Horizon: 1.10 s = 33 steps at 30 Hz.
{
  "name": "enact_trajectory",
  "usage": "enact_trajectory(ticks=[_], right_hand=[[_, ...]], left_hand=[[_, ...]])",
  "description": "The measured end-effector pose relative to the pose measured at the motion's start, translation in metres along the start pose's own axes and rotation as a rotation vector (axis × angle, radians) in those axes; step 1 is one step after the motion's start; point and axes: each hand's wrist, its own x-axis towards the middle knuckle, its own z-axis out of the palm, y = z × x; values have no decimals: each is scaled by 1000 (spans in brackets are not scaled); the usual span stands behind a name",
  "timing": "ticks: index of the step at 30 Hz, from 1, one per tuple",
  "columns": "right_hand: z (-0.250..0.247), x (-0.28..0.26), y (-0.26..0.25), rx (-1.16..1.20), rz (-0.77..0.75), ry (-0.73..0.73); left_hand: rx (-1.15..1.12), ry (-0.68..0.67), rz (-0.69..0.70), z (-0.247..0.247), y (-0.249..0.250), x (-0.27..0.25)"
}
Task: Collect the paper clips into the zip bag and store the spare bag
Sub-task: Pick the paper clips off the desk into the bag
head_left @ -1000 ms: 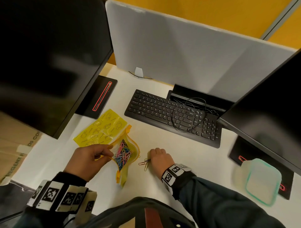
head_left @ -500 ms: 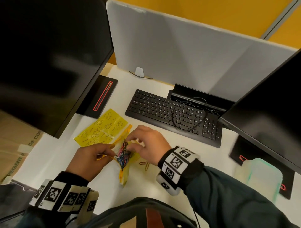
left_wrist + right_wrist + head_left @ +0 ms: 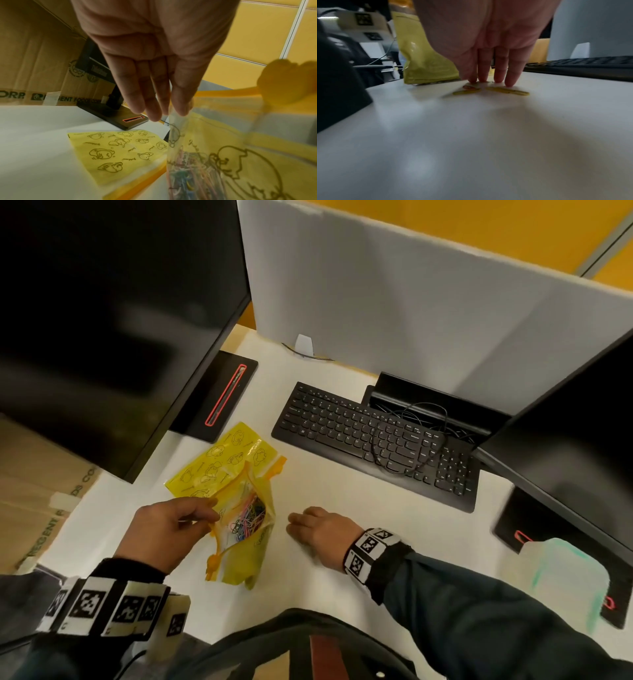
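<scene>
A yellow zip bag stands open on the white desk with several coloured paper clips inside. My left hand pinches its rim on the left side and holds the mouth apart; in the left wrist view the hand meets the bag at its edge. A spare yellow bag lies flat behind it, also visible as the spare bag. My right hand rests fingertips-down on the desk just right of the bag. Under this hand lie loose yellow clips, touched but not gripped.
A black keyboard with a looped cable lies behind my right hand. Two dark monitors flank the desk, with a monitor base near the spare bag. A clear container with a green lid sits far right. A cardboard box stands left.
My right hand rose from the desk to the bag's mouth, then came back down onto the loose clips right of the bag. The left hand kept its hold on the bag.
</scene>
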Motion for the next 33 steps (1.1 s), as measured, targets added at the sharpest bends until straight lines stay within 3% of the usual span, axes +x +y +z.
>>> enact_trajectory(ticks=[4,6,10,12,20,26,33], right_hand=[[0,-27,14,2,-20,-6],[-1,-43,22,80,81,6],[5,-58,24,262,397,213],[10,-54,20,261,470,176],[16,-33,15,267,493,206],[11,-35,27,174,420,140],[-1,-35,36,170,370,175]], left_hand=[[-12,8,11,4,1,1],[-25,-1,30,7,3,2],[-39,-24,52,16,9,3],[-59,-24,66,18,12,3],[-80,-25,90,17,9,4],[-83,-30,99,18,10,3],[-55,-40,100,15,11,3]])
